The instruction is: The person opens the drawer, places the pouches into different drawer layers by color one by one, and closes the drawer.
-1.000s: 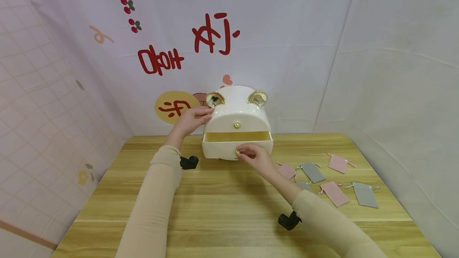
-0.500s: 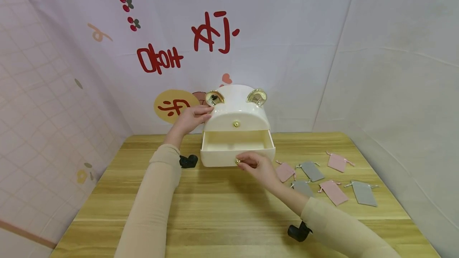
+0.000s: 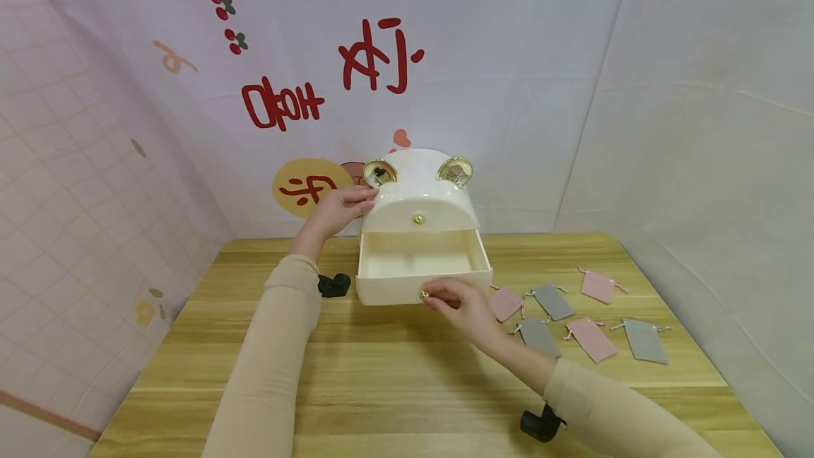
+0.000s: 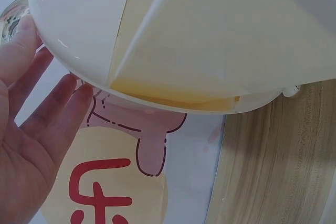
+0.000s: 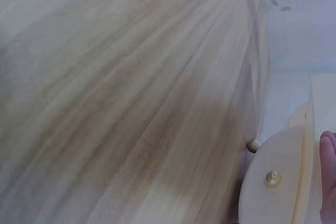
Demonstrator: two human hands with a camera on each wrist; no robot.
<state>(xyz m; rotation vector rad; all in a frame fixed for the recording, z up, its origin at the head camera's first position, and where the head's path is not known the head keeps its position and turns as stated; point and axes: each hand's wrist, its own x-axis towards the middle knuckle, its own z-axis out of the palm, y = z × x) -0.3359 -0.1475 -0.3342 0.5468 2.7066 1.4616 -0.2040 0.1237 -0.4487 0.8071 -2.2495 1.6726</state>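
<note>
A white two-drawer storage box with gold round ears stands at the back of the table. Its lower drawer is pulled out and looks bare inside; the upper one, with a gold knob, is closed. My right hand pinches the lower drawer's gold knob between thumb and fingers. At the box's left side, below the ear, my left hand rests with fairly straight fingers against the white wall, as the left wrist view also shows. Only part of the right hand appears in the right wrist view.
Several small drawstring pouches lie on the wooden table to the right, among them a pink pouch and a grey pouch. A printed white cloth hangs close behind the box.
The lower drawer has slid farther out toward me, drawn by the right hand on its knob. My left hand has stayed against the box's side.
</note>
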